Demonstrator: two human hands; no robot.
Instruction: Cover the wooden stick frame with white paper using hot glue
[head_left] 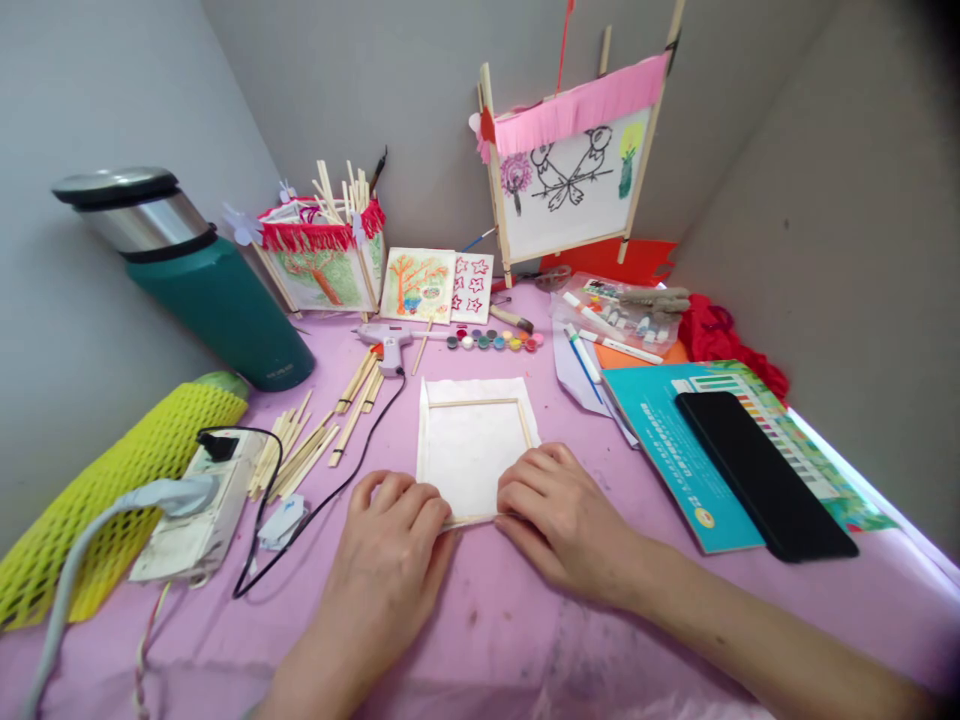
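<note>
Pink desk (pixel 480 650): left hand (pixel 386 530) and right hand (pixel 559 520) half-curled, holding light, fragile stick-and-paper frame (pixel 472 450) by near stick (pixel 469 521), glue gun (pixel 386 345) beyond.

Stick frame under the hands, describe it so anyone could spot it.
On the pink-covered table, look between the left hand and right hand. A square frame of wooden sticks sits on white paper. Unlike the framed drawings behind, it lies flat and blank.

A square frame of thin wooden sticks (pixel 474 403) lies flat on a white paper sheet (pixel 471 457), its margin showing beyond the sticks
</note>
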